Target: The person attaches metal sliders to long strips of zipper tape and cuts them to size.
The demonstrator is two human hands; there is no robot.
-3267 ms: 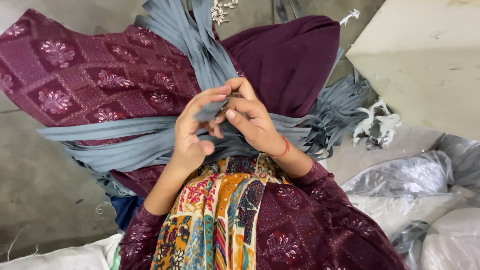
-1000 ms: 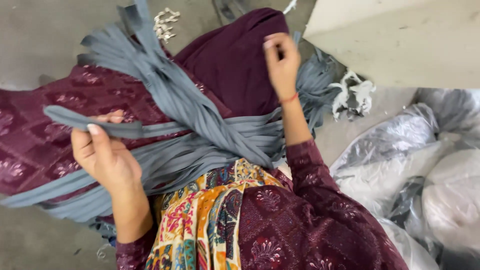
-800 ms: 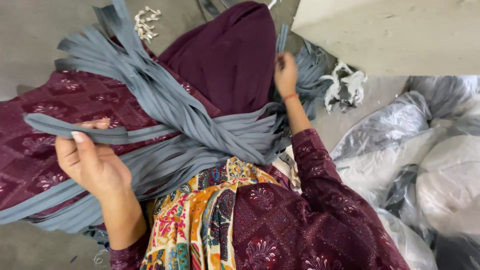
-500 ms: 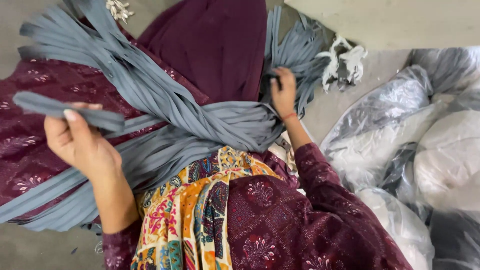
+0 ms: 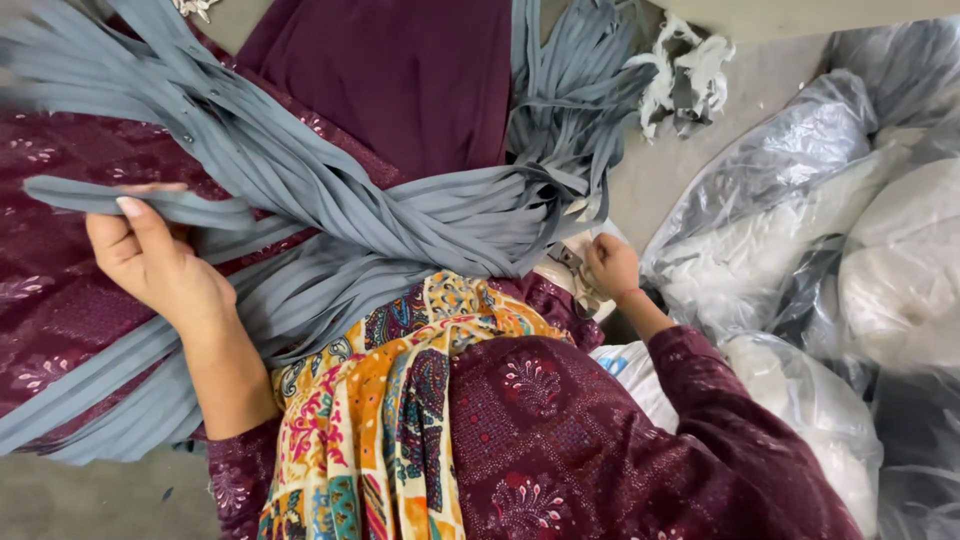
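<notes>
Fingers of my left hand [image 5: 160, 265] are curling around a few grey strips [image 5: 150, 203], thumb pressing on top — pinching them out to the left of the big grey bundle [image 5: 400, 215] lying across my lap. Below the bundle's right end, my right hand [image 5: 610, 268] is closing into a loose fist — on what, I cannot tell. Clear plastic bags [image 5: 800, 220] are lying right of the bundle.

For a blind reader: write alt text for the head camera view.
A person's left hand grips grey fabric strips from a bundle draped over a maroon garment, while the right hand closes on something small and unclear beside the lap. A colourful paisley scarf hangs below; clear plastic bags lie to the right.
</notes>
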